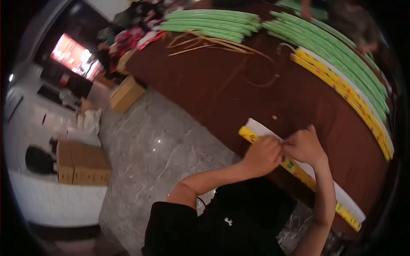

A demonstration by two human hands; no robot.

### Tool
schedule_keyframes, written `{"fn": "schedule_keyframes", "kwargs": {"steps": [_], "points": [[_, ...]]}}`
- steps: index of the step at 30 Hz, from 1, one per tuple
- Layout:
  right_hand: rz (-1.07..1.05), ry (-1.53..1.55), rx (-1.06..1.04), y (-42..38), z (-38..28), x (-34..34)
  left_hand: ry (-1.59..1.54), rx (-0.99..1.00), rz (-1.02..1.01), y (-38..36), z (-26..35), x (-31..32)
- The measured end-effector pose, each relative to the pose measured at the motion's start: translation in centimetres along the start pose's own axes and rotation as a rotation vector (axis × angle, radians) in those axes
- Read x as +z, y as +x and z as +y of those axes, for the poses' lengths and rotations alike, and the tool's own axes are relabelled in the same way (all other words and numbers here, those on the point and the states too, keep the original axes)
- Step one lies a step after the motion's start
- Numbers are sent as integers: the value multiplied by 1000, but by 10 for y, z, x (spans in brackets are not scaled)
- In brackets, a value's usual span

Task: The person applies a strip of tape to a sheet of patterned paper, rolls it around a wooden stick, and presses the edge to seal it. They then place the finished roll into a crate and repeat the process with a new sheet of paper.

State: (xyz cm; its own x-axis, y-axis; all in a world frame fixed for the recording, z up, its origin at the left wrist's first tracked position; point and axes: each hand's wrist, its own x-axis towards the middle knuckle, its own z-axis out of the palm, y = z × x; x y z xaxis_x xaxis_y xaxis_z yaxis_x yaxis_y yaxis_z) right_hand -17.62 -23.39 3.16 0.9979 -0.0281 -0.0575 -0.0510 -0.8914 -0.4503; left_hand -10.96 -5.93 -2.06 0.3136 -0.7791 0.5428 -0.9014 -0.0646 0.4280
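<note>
A long, narrow yellow patterned sheet (302,176) with a white face lies slantwise along the near edge of the brown-covered table. It looks rolled or folded lengthwise. My left hand (265,154) is closed over its upper part. Right beside it, my right hand (305,146) is closed with its fingertips at the same spot on the sheet, and one digit points up. The two hands almost touch, and whatever lies between the fingertips is hidden.
Green patterned rolls (211,23) and yellow rolls (341,85) lie along the table's far side, near tan strips (205,40). Another person's hand (366,48) is at the far right. Cardboard boxes (83,162) stand left of the marble floor (158,141).
</note>
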Motion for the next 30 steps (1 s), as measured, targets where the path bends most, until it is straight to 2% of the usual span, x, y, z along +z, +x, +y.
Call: {"fn": "schedule_keyframes", "kwargs": {"steps": [2, 4, 5, 7, 8, 10, 14, 16, 20, 22, 26, 30], "points": [[-45, 34, 65, 1, -12, -7, 37, -35, 28, -8, -2, 12], [24, 17, 53, 0, -2, 6, 98, -77, 69, -14, -6, 21], [8, 10, 11, 2, -6, 5, 93, -65, 63, -14, -6, 21], [-72, -48, 108, 2, -12, -3, 128, -54, 58, -15, -7, 29], [-78, -53, 87, 2, -11, 0, 142, -67, 70, -17, -8, 31], [-17, -83, 57, 0, -7, 4, 168, -43, 34, -17, -7, 29], [-42, -101, 14, -3, -9, 5, 103, -45, 94, -19, -8, 33], [-8, -92, 96, -5, -13, 4, 129, -51, 107, -20, -9, 34], [73, -126, 26, -11, -10, 9, 135, -38, 95, -20, -9, 38], [121, -86, 96, -13, -17, 10, 137, -53, 107, -19, -9, 35], [119, -102, 117, -18, -14, 9, 158, -25, 143, -20, -10, 39], [119, -97, 48, -19, -21, 8, 124, -36, 114, -19, -9, 36]]}}
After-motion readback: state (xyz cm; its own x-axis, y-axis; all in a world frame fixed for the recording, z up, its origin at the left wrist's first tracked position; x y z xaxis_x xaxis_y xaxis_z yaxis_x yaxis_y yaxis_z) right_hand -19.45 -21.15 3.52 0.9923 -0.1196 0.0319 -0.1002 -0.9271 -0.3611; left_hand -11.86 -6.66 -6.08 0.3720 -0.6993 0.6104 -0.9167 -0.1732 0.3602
